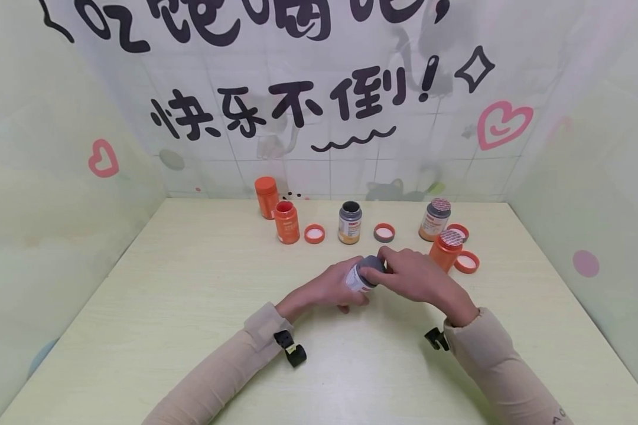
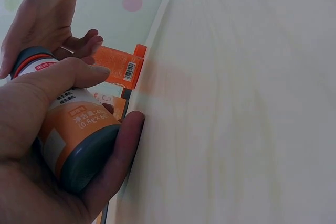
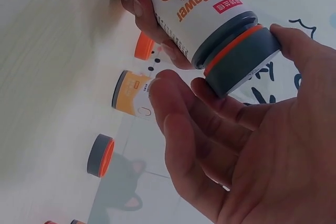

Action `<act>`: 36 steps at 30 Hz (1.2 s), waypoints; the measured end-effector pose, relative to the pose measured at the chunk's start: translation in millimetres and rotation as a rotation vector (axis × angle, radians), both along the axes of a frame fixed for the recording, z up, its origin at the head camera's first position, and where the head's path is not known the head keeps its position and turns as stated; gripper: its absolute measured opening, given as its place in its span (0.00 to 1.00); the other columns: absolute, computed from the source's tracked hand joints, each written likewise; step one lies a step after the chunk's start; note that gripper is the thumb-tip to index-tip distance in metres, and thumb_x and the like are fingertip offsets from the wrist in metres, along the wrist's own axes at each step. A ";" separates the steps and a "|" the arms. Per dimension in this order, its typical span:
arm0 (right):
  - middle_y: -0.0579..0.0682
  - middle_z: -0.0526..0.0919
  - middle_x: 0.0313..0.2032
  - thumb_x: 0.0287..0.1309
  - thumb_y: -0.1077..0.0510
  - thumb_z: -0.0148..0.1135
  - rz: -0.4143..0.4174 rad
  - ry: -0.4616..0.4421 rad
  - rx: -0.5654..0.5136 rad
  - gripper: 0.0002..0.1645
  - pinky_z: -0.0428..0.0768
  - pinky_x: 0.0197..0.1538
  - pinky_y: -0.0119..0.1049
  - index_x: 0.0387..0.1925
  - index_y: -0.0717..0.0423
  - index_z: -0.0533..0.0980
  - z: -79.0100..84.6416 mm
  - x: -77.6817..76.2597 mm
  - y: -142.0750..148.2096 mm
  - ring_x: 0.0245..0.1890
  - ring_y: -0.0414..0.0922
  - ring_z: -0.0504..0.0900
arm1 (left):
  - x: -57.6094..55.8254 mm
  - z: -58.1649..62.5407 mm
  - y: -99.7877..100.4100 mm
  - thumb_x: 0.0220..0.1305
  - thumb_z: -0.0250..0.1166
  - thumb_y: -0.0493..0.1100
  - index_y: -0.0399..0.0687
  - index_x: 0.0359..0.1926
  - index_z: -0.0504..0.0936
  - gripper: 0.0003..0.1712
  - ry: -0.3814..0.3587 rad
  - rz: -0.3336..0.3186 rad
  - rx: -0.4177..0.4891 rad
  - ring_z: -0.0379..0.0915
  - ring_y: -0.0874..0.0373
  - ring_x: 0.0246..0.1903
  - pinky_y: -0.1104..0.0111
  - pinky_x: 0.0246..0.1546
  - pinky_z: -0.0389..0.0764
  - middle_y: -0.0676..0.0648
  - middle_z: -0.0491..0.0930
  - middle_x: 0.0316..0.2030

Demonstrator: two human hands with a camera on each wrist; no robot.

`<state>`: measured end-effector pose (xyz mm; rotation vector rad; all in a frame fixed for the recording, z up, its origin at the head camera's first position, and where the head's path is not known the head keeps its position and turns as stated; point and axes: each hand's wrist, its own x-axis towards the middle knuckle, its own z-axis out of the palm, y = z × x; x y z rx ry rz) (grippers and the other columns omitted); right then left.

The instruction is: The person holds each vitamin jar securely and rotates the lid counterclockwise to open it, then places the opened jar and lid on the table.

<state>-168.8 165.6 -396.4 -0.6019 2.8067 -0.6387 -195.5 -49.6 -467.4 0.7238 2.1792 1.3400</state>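
My left hand grips a supplement bottle with a grey base and a white-and-orange label, tilted above the table. In the left wrist view the thumb and fingers wrap round its body. At the bottle's top, my right hand pinches the grey cap between thumb and index finger. The other right fingers are loosely bent beside the cap. An orange inner ring shows between cap and bottle in the right wrist view. Just behind the right hand stands an orange bottle with a foil seal, partly hidden.
Along the back stand a capped orange bottle, an uncapped orange bottle, an uncapped grey bottle and a foil-sealed grey bottle. Loose caps lie beside them, including an orange cap and a grey cap. Printed walls enclose the table.
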 end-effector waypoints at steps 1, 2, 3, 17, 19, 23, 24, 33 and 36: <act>0.47 0.74 0.23 0.67 0.26 0.54 0.001 -0.002 0.003 0.32 0.66 0.26 0.35 0.42 0.51 0.74 0.0 0.0 0.2 0.24 0.43 0.72 | -0.1 0.0 0.0 0.58 0.74 0.39 0.58 0.59 0.70 0.31 -0.001 0.000 0.000 0.77 0.52 0.48 0.59 0.28 0.89 0.47 0.76 0.50; 0.47 0.74 0.23 0.67 0.27 0.54 0.001 -0.004 0.006 0.31 0.66 0.26 0.35 0.42 0.50 0.74 0.1 0.0 0.1 0.24 0.43 0.72 | -0.2 0.1 0.0 0.58 0.74 0.39 0.58 0.59 0.70 0.31 -0.001 0.000 0.001 0.77 0.52 0.48 0.59 0.28 0.89 0.47 0.76 0.50; 0.47 0.74 0.23 0.67 0.27 0.55 0.002 -0.004 0.008 0.31 0.66 0.26 0.35 0.43 0.50 0.74 0.1 0.1 0.2 0.24 0.43 0.72 | -0.3 0.1 0.0 0.58 0.74 0.39 0.58 0.59 0.70 0.31 -0.001 0.000 0.002 0.77 0.52 0.48 0.59 0.28 0.89 0.47 0.76 0.50; 0.47 0.76 0.23 0.67 0.26 0.54 -0.008 -0.001 0.013 0.31 0.68 0.26 0.35 0.43 0.50 0.75 -0.1 -0.6 0.2 0.23 0.44 0.73 | 0.4 0.4 -0.1 0.59 0.74 0.39 0.58 0.59 0.70 0.31 0.014 -0.005 0.001 0.76 0.52 0.49 0.59 0.27 0.89 0.47 0.75 0.51; 0.46 0.76 0.23 0.66 0.25 0.54 -0.015 0.006 0.019 0.32 0.69 0.26 0.35 0.42 0.49 0.75 -0.4 -0.7 0.5 0.23 0.44 0.73 | 0.3 0.3 0.0 0.58 0.74 0.39 0.58 0.59 0.70 0.31 0.013 -0.002 -0.001 0.76 0.52 0.48 0.59 0.27 0.89 0.47 0.75 0.50; 0.46 0.75 0.22 0.65 0.23 0.53 -0.025 0.016 0.025 0.34 0.67 0.26 0.35 0.40 0.49 0.75 -1.4 -0.8 0.5 0.23 0.43 0.73 | 0.6 0.3 0.3 0.58 0.74 0.39 0.58 0.60 0.70 0.32 0.008 0.003 -0.006 0.76 0.52 0.49 0.60 0.28 0.89 0.47 0.75 0.50; 0.46 0.75 0.22 0.65 0.24 0.53 -0.021 0.016 0.024 0.34 0.67 0.26 0.35 0.40 0.49 0.75 -1.2 -0.7 0.5 0.23 0.43 0.72 | 0.7 0.3 0.3 0.58 0.74 0.39 0.58 0.60 0.70 0.32 0.007 0.003 -0.006 0.76 0.52 0.49 0.60 0.28 0.89 0.47 0.75 0.51; 0.45 0.77 0.23 0.66 0.26 0.56 -0.012 0.010 0.018 0.31 0.70 0.27 0.35 0.42 0.49 0.75 -0.9 -0.5 1.5 0.24 0.43 0.73 | 0.7 0.4 0.3 0.58 0.74 0.39 0.58 0.60 0.70 0.32 0.006 0.004 -0.002 0.76 0.52 0.48 0.59 0.27 0.89 0.47 0.75 0.50; 0.45 0.77 0.23 0.66 0.27 0.56 -0.011 0.018 0.021 0.30 0.70 0.27 0.35 0.40 0.49 0.75 -0.5 -0.4 1.8 0.24 0.43 0.74 | 0.6 0.4 0.4 0.58 0.74 0.39 0.58 0.59 0.70 0.31 0.005 0.002 0.000 0.77 0.53 0.48 0.59 0.27 0.89 0.47 0.76 0.50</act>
